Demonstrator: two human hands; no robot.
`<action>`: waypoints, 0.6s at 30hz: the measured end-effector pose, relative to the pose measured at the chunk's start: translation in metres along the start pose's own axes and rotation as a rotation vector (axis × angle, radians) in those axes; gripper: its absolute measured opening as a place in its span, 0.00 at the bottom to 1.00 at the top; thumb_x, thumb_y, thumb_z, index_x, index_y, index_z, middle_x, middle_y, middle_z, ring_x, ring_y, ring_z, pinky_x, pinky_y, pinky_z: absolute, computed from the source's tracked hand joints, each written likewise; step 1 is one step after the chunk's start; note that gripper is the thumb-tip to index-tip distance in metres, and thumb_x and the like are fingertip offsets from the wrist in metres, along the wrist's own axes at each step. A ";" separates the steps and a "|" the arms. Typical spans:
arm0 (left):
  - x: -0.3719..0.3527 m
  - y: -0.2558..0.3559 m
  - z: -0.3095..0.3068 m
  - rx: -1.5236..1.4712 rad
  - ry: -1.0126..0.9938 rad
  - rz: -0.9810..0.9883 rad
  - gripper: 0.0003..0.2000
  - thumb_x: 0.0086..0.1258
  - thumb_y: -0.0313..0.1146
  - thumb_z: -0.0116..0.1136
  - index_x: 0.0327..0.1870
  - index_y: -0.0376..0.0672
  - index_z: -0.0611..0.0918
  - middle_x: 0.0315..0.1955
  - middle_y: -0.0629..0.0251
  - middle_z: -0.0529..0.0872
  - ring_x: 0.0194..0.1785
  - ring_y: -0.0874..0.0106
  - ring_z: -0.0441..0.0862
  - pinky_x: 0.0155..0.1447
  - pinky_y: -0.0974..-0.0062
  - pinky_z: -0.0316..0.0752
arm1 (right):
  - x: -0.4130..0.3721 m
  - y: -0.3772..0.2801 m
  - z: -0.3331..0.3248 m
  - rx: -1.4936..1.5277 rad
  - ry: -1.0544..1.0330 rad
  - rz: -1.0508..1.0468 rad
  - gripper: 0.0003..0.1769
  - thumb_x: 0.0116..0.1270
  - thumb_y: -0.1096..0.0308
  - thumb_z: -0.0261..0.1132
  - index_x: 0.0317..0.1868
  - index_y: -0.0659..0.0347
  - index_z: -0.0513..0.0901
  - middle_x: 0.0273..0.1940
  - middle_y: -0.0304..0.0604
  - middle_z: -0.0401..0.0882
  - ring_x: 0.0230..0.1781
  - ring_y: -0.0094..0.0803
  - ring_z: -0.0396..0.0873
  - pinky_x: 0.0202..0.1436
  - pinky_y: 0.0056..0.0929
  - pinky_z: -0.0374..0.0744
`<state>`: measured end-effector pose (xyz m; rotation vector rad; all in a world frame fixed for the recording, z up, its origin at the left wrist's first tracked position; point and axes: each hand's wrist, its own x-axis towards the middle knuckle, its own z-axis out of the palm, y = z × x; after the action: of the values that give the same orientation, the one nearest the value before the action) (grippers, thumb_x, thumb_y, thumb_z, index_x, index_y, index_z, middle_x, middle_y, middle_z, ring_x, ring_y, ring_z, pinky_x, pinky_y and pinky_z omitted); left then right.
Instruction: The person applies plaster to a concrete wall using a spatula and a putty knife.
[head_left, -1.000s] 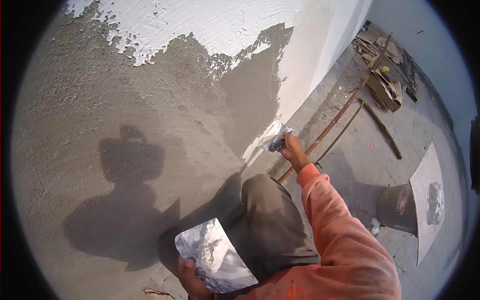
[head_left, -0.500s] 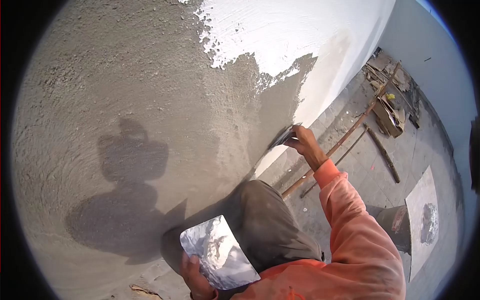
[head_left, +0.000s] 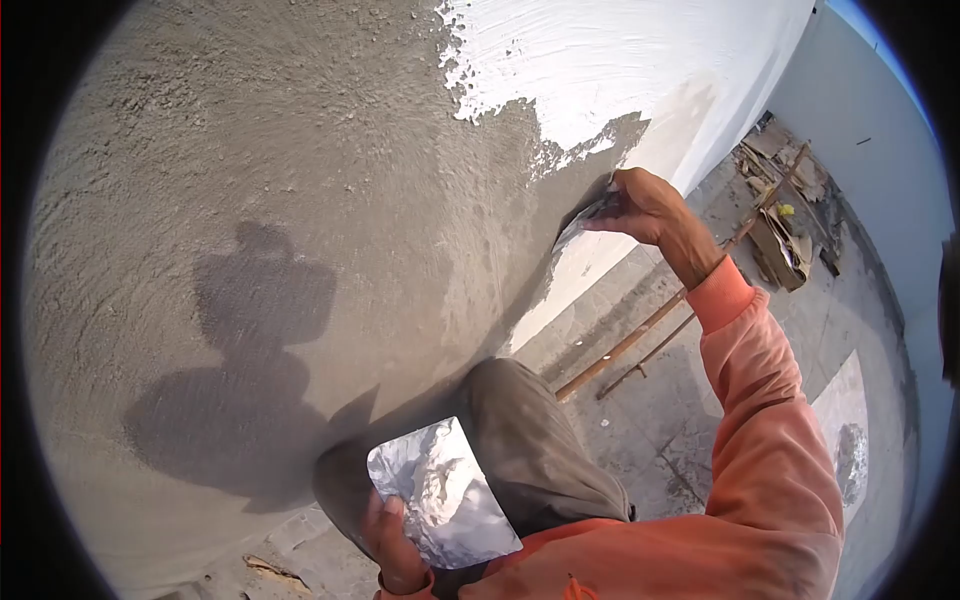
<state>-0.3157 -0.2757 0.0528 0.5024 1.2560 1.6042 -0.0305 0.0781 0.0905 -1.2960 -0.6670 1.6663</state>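
My right hand (head_left: 648, 208) is closed on a thin putty knife (head_left: 588, 214), its blade against the wall at the border of bare grey plaster (head_left: 330, 150) and white putty coating (head_left: 590, 60). Part of the blade is hidden by my fingers. Low in the view, my left hand (head_left: 393, 545) grips the left edge of a flat metal plate (head_left: 490, 535). A heap of white putty (head_left: 445, 485) lies on that plate, above my bent knees.
Wooden poles (head_left: 640, 340) lie along the tiled floor to the right. Cardboard and scraps (head_left: 782, 245) are piled farther back. A putty-smeared board (head_left: 845, 420) is at the right, partly behind my sleeve. My shadow falls on the wall.
My right hand and the putty knife have moved up and to the right along the wall's lower edge. The left hand still holds the plate in nearly the same place.
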 end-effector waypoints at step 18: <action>0.063 -0.018 0.097 0.134 -0.160 0.188 0.16 0.75 0.31 0.42 0.56 0.30 0.74 0.43 0.64 0.81 0.44 0.78 0.74 0.51 0.80 0.69 | -0.175 0.031 -0.044 -0.158 -0.147 -0.366 0.16 0.66 0.77 0.53 0.52 0.78 0.73 0.38 0.46 0.80 0.35 0.28 0.81 0.41 0.27 0.81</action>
<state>-0.2571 -0.1743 0.0572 0.8387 1.2290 1.6051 0.0101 -0.0950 0.1327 -1.0861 -1.0742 1.4374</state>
